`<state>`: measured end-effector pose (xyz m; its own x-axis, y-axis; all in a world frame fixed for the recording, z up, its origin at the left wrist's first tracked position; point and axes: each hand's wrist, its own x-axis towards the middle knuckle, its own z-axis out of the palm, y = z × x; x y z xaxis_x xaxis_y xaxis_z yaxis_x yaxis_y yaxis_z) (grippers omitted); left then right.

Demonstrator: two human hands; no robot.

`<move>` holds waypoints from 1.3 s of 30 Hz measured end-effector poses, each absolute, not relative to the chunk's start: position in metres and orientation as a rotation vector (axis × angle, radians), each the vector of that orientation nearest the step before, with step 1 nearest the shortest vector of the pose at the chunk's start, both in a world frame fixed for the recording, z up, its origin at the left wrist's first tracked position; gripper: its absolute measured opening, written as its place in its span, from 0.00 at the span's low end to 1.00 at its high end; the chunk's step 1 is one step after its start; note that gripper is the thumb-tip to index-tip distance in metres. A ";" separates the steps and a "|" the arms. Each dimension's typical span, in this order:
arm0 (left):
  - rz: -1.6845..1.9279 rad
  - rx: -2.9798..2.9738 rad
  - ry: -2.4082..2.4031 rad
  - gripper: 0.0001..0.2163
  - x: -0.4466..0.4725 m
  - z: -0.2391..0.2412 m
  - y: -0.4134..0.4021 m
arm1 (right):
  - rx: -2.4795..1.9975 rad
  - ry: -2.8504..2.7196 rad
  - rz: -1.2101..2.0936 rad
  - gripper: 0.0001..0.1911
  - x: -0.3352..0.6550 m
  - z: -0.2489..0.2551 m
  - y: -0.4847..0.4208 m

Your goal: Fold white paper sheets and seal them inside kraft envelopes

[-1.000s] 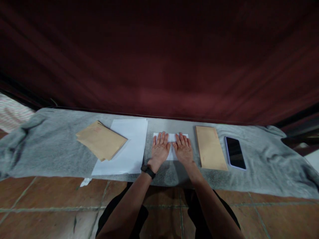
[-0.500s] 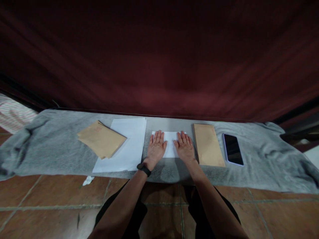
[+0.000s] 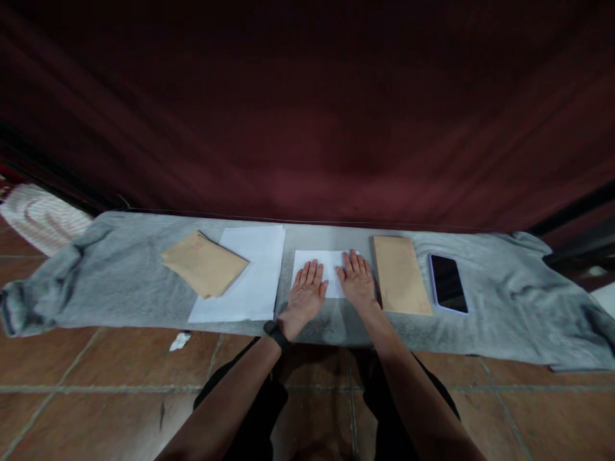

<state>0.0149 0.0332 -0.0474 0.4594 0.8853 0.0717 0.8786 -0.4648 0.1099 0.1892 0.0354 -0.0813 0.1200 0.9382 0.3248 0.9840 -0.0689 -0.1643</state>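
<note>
A small folded white paper [image 3: 324,262] lies on a grey cloth [image 3: 120,288] spread over the tiled floor. My left hand [image 3: 306,296] rests flat on the paper's near left part, fingers stretched out, a black band on the wrist. My right hand [image 3: 356,280] lies flat on the paper's right side, fingers together and extended. Neither hand grips anything. A brown envelope [image 3: 400,274] lies just right of my right hand. A stack of white sheets [image 3: 250,282] lies just left of my left hand.
Several brown envelopes [image 3: 204,264] sit partly on the white sheets at the left. A dark phone [image 3: 448,283] lies right of the single envelope. A dark red curtain [image 3: 307,115] hangs behind the cloth. A striped fabric [image 3: 41,214] is at far left, a paper scrap [image 3: 180,340] on the tiles.
My left hand has slid back toward me along the paper while my right hand stays near its far edge. The view has shifted slightly.
</note>
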 end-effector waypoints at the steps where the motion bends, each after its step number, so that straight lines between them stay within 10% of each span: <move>1: 0.176 2.644 1.571 0.26 0.016 -0.048 0.027 | -2.070 -1.876 -0.181 0.29 0.189 -0.081 0.035; 39: 0.307 2.639 1.449 0.27 0.019 -0.059 0.009 | -2.027 -2.048 -0.111 0.28 0.181 -0.078 0.030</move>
<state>0.0191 0.0090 -0.0591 0.5222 0.8442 0.1213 0.8208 -0.5360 0.1975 0.1813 0.0299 -0.0779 0.0049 0.9721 0.2345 0.9918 0.0253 -0.1254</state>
